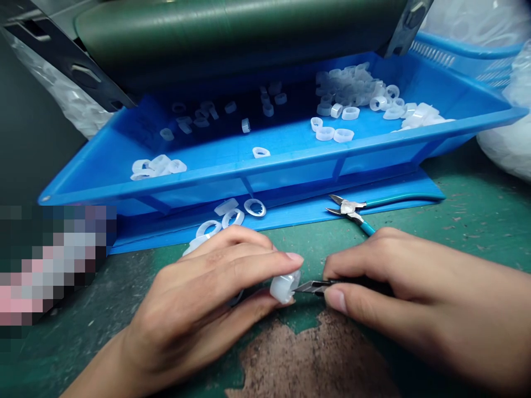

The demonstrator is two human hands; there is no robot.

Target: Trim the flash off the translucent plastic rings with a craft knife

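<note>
Between the thumb and fingertips of my left hand is a translucent white plastic ring. My right hand is closed around a utility knife, whose blade tip is at the ring's right edge; whether it cuts in cannot be told. Several similar loose rings lie just beyond my left hand, partly covered by it. Diagonal cutters with teal handles rest beyond my right hand, jaws apart.
A blue tray with scattered and piled white rings stands behind my hands, on a blue sheet. Over it hangs a green roller on metal brackets. Plastic bags bulge at the right. The green tabletop has a worn brown patch.
</note>
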